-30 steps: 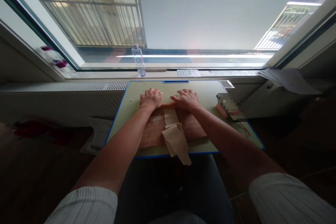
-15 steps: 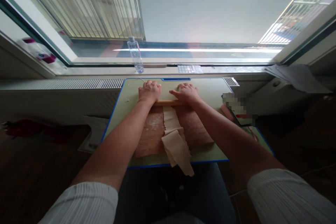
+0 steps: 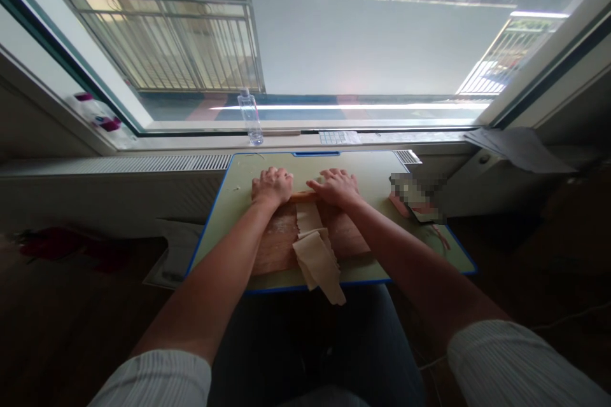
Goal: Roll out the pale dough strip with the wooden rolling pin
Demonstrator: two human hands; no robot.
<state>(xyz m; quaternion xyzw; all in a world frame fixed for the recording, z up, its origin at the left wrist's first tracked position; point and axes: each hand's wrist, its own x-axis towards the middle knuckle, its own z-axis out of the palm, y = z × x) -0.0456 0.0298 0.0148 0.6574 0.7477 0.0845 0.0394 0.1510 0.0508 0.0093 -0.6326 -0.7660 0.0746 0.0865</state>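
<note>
Your left hand (image 3: 272, 186) and right hand (image 3: 337, 186) press flat on the pin (image 3: 301, 196), a little apart. The pin lies at the far edge of the board (image 3: 279, 241), on the dough (image 3: 317, 253).

Table (image 3: 367, 172): bare at 12, past hands. Bottle (image 3: 251, 117) blocks 11; blurred item (image 3: 416, 194) blocks 3. Open strip at 9.

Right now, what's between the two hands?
In the head view, a short stretch of the wooden rolling pin shows between the left hand and the right hand. The dough strip runs out from under it, toward the person.
</note>
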